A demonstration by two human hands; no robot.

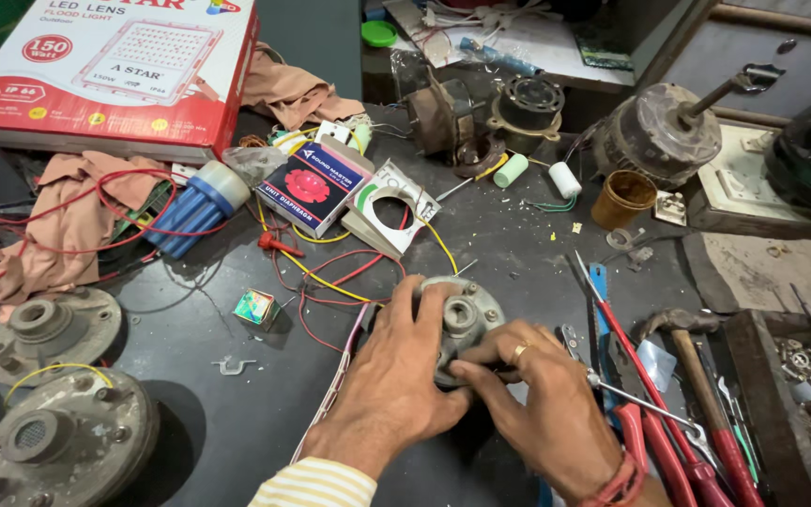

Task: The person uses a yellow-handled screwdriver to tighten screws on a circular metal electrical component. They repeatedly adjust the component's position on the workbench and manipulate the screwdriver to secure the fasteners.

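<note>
Round grey motor end cover (pixel 462 314) lies flat on the dark workbench (pixel 518 244), hub and bearing seat facing up, dead centre just ahead of both hands. Left hand (pixel 396 376) cups its left rim, fingers draped over the top edge; right hand (pixel 542 399) pinches the near-right rim. Both touch it, equally near.

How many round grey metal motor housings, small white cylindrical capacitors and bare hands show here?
Round grey metal motor housings: 3
Small white cylindrical capacitors: 2
Bare hands, left hand and right hand, both on the middle housing: 2
Total: 7
</note>
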